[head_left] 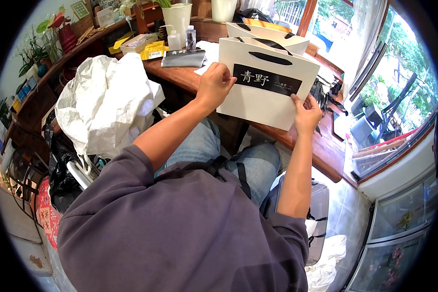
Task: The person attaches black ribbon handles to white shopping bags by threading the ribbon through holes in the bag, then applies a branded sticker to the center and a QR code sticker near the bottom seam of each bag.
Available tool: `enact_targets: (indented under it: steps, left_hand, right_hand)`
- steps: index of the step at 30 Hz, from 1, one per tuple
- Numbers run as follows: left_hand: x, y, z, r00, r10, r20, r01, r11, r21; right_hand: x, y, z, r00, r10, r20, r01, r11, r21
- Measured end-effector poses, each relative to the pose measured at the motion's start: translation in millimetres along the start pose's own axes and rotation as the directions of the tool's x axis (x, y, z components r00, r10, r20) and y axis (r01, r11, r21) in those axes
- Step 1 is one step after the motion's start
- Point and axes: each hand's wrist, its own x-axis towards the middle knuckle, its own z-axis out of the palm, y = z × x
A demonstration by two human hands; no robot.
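Note:
A white paper bag with black ribbon handles stands upright before me at the desk's front edge. Across its front lies a black label with pale lettering. My left hand is closed, with thumb and fingertips pinched at the label's left edge. At the bag's right side, my right hand grips the edge, its thumb on the front by the label's lower right corner. Its other fingers are partly hidden. Right behind stands a second white paper bag, mostly covered by the first.
On the brown wooden desk lie a black-and-grey packet, yellow packets and two small bottles. A big white woven sack bulges at my left. A grey case stands on the floor at my right.

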Motion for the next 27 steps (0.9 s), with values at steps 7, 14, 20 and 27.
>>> enact_targets:
  steps: [7, 14, 20, 27]
  left_hand:
    - [-3.3, -1.9, 6.4, 0.997, 0.076, -0.005, -0.075, 0.990, 0.119]
    - [18.5, 83.8, 72.3, 0.785, 0.336, 0.520, -0.017, 0.851, -0.524]
    - [41.8, 34.5, 77.0, 0.821, 0.067, 0.568, 0.291, 0.806, -0.515]
    - [46.9, -73.7, -18.0, 0.914, -0.320, 0.251, 0.399, 0.824, -0.402]
  right_hand:
    - [-3.7, 5.1, 0.3, 1.000, -0.005, -0.020, 0.006, 0.999, 0.045]
    - [-0.9, 25.1, -5.0, 0.999, -0.052, -0.009, 0.053, 0.989, 0.139]
    - [-5.5, 12.2, 6.3, 1.000, -0.015, -0.021, 0.017, 0.997, 0.069]
    - [-11.3, 19.3, 5.1, 0.998, 0.047, -0.048, -0.046, 0.999, 0.024]
